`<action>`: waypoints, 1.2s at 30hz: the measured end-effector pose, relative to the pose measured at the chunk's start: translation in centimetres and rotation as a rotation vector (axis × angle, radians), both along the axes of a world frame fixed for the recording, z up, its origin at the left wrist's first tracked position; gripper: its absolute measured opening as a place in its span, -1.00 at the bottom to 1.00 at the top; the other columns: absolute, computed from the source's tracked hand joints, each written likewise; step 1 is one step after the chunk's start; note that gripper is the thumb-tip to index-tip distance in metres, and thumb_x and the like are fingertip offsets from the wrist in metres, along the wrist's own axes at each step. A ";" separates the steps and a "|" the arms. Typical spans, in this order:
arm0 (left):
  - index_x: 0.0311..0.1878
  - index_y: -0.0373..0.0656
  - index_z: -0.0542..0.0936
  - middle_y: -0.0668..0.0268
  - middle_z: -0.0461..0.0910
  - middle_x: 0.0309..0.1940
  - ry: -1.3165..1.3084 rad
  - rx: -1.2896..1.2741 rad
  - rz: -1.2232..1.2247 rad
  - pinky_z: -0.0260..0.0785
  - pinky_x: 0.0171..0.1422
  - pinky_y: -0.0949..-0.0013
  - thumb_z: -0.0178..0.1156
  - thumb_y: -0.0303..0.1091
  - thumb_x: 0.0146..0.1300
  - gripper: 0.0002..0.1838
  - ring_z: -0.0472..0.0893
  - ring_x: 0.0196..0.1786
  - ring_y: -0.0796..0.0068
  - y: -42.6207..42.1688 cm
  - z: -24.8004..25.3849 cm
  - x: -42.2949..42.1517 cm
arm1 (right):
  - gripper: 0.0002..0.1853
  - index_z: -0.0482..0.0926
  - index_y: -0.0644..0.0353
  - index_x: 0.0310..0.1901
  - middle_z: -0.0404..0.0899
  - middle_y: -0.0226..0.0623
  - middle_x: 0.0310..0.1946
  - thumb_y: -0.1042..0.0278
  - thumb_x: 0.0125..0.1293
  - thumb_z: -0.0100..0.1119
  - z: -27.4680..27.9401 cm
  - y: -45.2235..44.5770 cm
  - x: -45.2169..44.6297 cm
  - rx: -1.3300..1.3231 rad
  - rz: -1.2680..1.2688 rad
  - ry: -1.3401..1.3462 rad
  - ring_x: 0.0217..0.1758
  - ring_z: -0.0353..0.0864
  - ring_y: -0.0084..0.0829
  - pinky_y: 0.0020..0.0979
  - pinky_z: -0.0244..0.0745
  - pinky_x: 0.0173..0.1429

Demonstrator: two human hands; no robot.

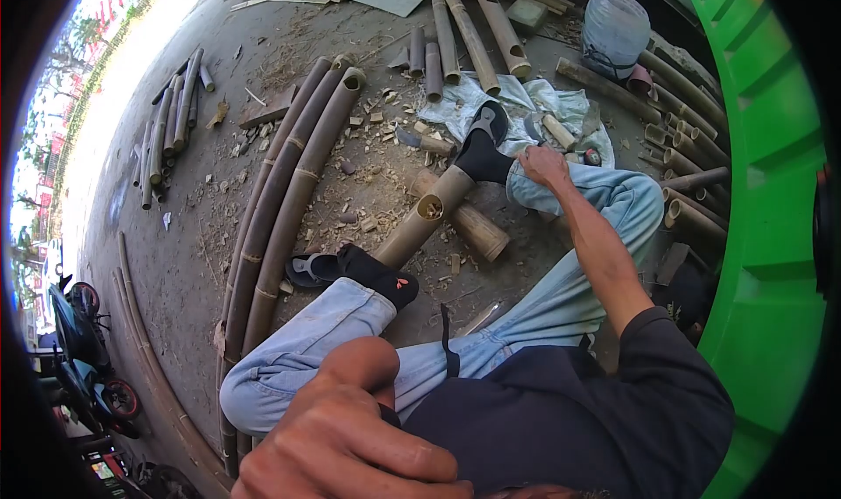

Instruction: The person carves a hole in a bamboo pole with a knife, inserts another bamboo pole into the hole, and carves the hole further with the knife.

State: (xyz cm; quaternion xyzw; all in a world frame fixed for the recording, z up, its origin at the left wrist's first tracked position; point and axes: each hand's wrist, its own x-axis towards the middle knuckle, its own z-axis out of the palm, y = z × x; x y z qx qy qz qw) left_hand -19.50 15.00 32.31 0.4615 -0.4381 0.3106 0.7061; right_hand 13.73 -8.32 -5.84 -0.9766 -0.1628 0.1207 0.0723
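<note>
My left hand [350, 446] is raised very close to the camera at the bottom, fingers curled; whatever they hold, if anything, is hidden. Down by my right ankle, my right hand [545, 166] is closed against the cuff of my jeans [574, 188]; I cannot make out what is in its fingers. Between my feet lies a bamboo tube [405, 239] with a round hole cut in its upper side and chips in the hole. It rests across a shorter bamboo piece [480, 232]. Near my right foot is a tool with a dark head and wooden handle [427, 141].
Long bamboo poles [296, 179] lie to the left, with shorter pieces [175, 118] beyond. Cut tubes [476, 48] rest by a pale sheet [451, 105]. A tape measure [592, 155] lies near the right foot. A green wall [753, 192] rises at right; motorcycles [92, 359] stand at left.
</note>
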 end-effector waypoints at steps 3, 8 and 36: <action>-0.49 -0.12 0.53 0.29 0.49 -0.70 -0.064 -0.048 -0.012 0.45 -0.56 0.28 0.15 -0.59 0.28 -0.78 0.60 -0.63 0.29 -0.1 -0.3 0.4 | -0.46 0.72 0.22 0.04 0.72 0.16 0.01 -0.13 0.52 -0.01 0.3 0.0 -0.1 -0.010 0.017 -0.005 0.15 0.68 0.15 0.09 0.54 0.26; -0.44 -0.14 0.59 0.27 0.51 -0.69 0.011 0.006 -0.041 0.47 -0.56 0.26 0.14 -0.59 0.29 -0.81 0.61 -0.61 0.25 0.5 -0.2 -0.4 | -0.46 0.75 0.18 -0.06 0.77 0.06 -0.06 -0.16 0.49 0.00 0.3 0.3 -0.5 0.003 -0.008 -0.058 0.08 0.75 0.06 0.05 0.58 0.24; -0.45 -0.13 0.58 0.25 0.54 -0.66 -0.041 0.043 -0.054 0.50 -0.49 0.24 0.11 -0.49 0.35 -0.79 0.59 -0.59 0.27 1.1 -0.3 -0.3 | -0.45 0.72 0.21 0.05 0.74 0.14 -0.03 -0.15 0.53 -0.03 -0.2 0.0 0.2 -0.022 0.032 -0.041 0.07 0.72 0.16 0.08 0.58 0.20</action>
